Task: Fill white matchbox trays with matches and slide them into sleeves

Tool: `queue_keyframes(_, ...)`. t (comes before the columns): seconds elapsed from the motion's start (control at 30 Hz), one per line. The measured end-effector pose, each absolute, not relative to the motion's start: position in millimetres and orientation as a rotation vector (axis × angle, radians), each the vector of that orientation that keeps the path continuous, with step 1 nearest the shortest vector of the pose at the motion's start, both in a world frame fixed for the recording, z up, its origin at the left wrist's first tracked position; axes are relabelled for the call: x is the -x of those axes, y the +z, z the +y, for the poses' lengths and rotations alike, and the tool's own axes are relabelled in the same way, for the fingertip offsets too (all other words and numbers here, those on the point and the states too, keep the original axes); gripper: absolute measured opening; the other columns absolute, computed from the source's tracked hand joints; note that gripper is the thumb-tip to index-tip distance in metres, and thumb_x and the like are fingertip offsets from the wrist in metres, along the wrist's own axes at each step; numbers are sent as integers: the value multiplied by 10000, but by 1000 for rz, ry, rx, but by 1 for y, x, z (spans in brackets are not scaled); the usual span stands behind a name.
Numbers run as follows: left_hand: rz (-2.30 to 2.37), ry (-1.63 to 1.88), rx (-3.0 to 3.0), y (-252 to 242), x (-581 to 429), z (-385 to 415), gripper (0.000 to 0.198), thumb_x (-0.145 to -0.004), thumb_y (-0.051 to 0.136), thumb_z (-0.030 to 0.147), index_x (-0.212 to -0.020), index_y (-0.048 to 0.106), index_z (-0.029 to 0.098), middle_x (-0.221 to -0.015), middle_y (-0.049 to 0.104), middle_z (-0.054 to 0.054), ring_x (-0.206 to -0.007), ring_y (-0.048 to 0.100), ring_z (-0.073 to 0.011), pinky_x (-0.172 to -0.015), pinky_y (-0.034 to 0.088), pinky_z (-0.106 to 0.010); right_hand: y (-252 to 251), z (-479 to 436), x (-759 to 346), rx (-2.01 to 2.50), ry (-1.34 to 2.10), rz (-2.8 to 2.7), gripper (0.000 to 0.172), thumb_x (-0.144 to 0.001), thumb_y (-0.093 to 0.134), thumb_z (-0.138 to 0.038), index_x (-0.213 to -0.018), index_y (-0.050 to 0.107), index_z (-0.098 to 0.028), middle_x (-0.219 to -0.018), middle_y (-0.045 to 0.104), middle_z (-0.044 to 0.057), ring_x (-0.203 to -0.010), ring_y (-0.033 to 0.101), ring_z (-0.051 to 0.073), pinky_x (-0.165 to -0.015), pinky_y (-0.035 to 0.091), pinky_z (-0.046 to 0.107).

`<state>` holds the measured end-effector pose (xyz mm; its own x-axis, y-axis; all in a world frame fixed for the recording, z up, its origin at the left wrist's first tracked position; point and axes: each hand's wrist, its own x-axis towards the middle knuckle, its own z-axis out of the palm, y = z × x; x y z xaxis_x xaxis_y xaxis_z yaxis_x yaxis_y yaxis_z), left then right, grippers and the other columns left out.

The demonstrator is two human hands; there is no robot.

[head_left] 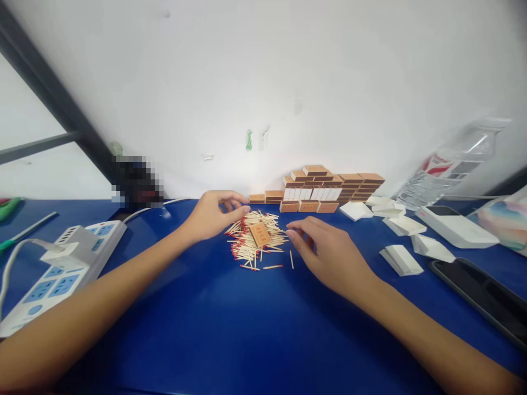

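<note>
A heap of red-tipped matches lies on the blue table, with an orange matchbox on top of it. My left hand hovers at the heap's upper left edge, thumb and forefinger apart, holding nothing visible. At the heap's right side is my right hand, its thumb and forefinger drawn close together beside the match ends. Whether a match is between those fingertips I cannot make out. A few loose matches, one of them upright in view, lie just in front of the heap.
Stacked matchboxes stand against the wall. To the right are folded white papers, a white device, a phone and a clear plastic bottle. A power strip with a plugged-in charger lies left, beside my forearm.
</note>
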<state>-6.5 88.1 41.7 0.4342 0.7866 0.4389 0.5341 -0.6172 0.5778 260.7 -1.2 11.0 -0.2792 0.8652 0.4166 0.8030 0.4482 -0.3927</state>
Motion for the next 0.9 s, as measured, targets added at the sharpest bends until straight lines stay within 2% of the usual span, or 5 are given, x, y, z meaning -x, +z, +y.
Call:
queue_keyframes(0.2, 754, 460, -2878, 53, -3, 71, 473, -826, 764, 285, -1293, 700, 316, -1308, 654, -79, -1208, 602, -275, -1006, 529, -451, 5, 8, -267, 1446, 144, -2187, 250, -1026, 490, -319, -988, 708, -204, -913, 689, 59, -685, 588, 165, -649, 430, 325)
queue_keyframes(0.33, 762, 265, -2986, 53, -9, 75, 523, -814, 815, 315, -1316, 679, 369, -1432, 565, -76, -1357, 477, -346, -1091, 451, -545, 4, 8, -268, 1455, 155, -2216, 214, -1002, 512, -280, -947, 704, -202, -886, 676, 51, -673, 573, 161, -638, 413, 321)
queue_keyframes(0.5, 802, 315, -2969, 56, -12, 88, 327, -763, 859, 360, -1060, 752, 273, -1293, 645, -74, -1247, 535, -325, -1031, 475, -501, 4, 10, -270, 1423, 142, -2198, 202, -995, 514, -255, -920, 694, -205, -839, 654, 40, -693, 579, 164, -659, 423, 315)
queue_keyframes(0.67, 930, 502, -2728, 60, -7, 122, 312, -727, 858, 430, -942, 750, 231, -926, 735, -41, -861, 661, -209, -793, 517, -334, 2, 15, -275, 1432, 130, -2163, 205, -992, 512, -240, -908, 695, -202, -837, 662, 43, -704, 590, 167, -680, 442, 319)
queue_keyframes(0.9, 1227, 818, -2596, 30, -5, 176, 335, -804, 828, 355, -1032, 741, 127, -811, 716, -60, -667, 615, -158, -667, 478, -299, 69, -35, -252, 976, 221, -2302, 178, -1011, 517, -271, -1026, 692, -243, -901, 707, 41, -755, 646, 168, -675, 509, 313)
